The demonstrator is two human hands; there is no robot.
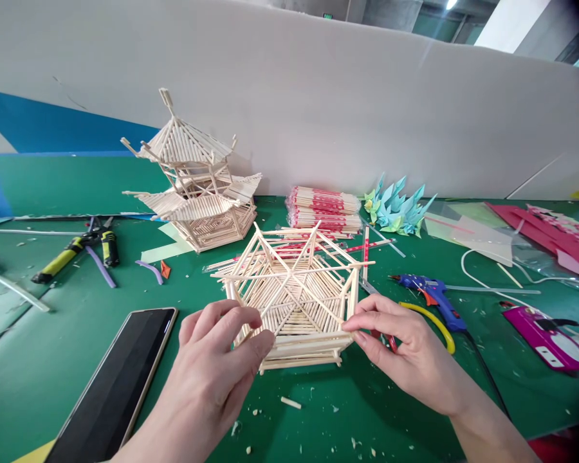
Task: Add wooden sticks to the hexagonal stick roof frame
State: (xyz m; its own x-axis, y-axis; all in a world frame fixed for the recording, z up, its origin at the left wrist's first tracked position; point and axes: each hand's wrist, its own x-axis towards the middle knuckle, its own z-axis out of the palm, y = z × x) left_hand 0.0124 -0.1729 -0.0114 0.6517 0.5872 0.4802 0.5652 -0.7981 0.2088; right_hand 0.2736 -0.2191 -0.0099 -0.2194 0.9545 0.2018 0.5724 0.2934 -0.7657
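A half-built hexagonal model of wooden sticks (299, 299) stands on the green table in front of me, with long sticks crossing over its top and a ribbed floor inside. My left hand (222, 354) is at its front left corner, thumb and forefinger curled close together around the end of a crossing stick; the contact is partly hidden. At the front right corner, my right hand (395, 341) pinches the frame where another crossing stick ends. Something red shows beneath the right palm, mostly covered. Behind the frame lie loose sticks (226, 262) with red wrappers.
A finished stick pagoda (193, 186) stands back left, near pliers (77, 251). A phone (116, 379) lies left. Wrapped stick bundles (323, 209) and blue folded paper (398, 206) sit behind. Right are a blue glue gun (429, 299), a yellow curved handle (431, 325) and a magenta device (550, 337).
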